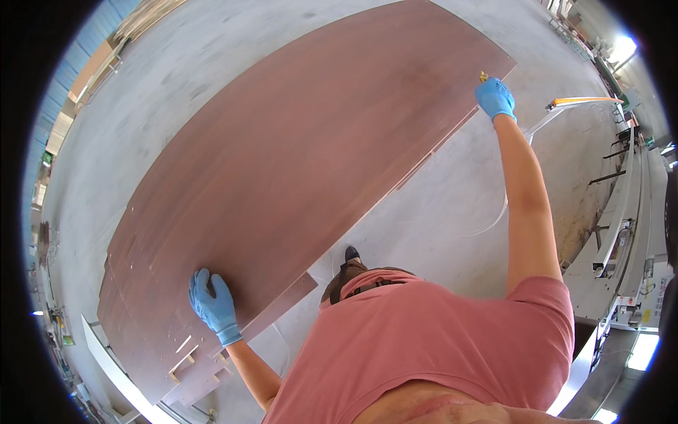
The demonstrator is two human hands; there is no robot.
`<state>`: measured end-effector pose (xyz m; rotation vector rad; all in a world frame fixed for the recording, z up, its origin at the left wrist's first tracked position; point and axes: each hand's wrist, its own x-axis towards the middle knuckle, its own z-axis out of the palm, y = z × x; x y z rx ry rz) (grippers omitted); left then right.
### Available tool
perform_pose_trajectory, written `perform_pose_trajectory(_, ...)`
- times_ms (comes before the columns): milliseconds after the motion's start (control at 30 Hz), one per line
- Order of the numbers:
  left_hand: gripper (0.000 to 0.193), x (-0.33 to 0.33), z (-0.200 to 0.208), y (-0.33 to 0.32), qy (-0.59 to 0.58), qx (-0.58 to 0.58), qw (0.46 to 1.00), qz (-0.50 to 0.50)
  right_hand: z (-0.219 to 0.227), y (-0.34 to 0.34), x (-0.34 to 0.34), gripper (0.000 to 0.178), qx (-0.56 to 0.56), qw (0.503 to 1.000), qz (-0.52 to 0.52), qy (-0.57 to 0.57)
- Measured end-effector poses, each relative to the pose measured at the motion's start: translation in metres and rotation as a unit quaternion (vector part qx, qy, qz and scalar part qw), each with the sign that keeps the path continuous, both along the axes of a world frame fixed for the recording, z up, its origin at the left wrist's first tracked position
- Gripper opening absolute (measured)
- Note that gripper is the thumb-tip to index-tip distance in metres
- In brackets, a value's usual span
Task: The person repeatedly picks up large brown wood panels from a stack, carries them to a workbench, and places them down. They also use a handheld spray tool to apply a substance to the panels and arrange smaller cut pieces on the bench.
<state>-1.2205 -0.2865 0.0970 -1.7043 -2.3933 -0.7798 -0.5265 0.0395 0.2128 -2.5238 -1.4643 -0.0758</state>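
A large reddish-brown panel (304, 141) stretches before me from the lower left to the upper right. My left hand (212, 302), in a blue glove, lies on the panel near its lower left end, fingers extended and the thumb apart. Over at the right end, beside the panel's near edge, my right hand (495, 97) wears a blue glove too. Its fingers are closed around a small yellow object (484, 76), whose tip pokes out past the glove. Most of that object is hidden, so its kind does not show.
Notched brown pieces with pale wooden edges (185, 367) sit at the panel's lower left. A white rail (120, 374) runs beside them. On the right stands a metal arm with an orange strip (583, 101), near long machinery (621, 233). Stacked boards (145, 18) are at the far left.
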Motion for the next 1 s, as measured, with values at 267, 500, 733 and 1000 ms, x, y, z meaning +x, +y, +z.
perform_pose_trajectory(267,0.034,0.114,0.037,0.174,-0.005,0.114,0.966,-0.234,0.028,0.036,-0.208,0.035,0.071,0.912,0.369,0.164)
perform_pose_trajectory(500,0.038,0.231,0.010,0.289,-0.006,0.089,0.949,-0.304,-0.006,0.122,-0.234,0.034,-0.060,0.862,0.470,0.181)
perform_pose_trajectory(733,0.037,0.269,-0.007,0.296,0.030,0.049,0.975,-0.217,-0.008,0.256,-0.006,0.035,0.059,0.944,0.283,0.160)
perform_pose_trajectory(1000,0.022,0.351,0.038,0.359,0.021,-0.178,0.984,-0.005,-0.026,0.281,0.331,0.034,0.020,0.991,0.052,0.125)
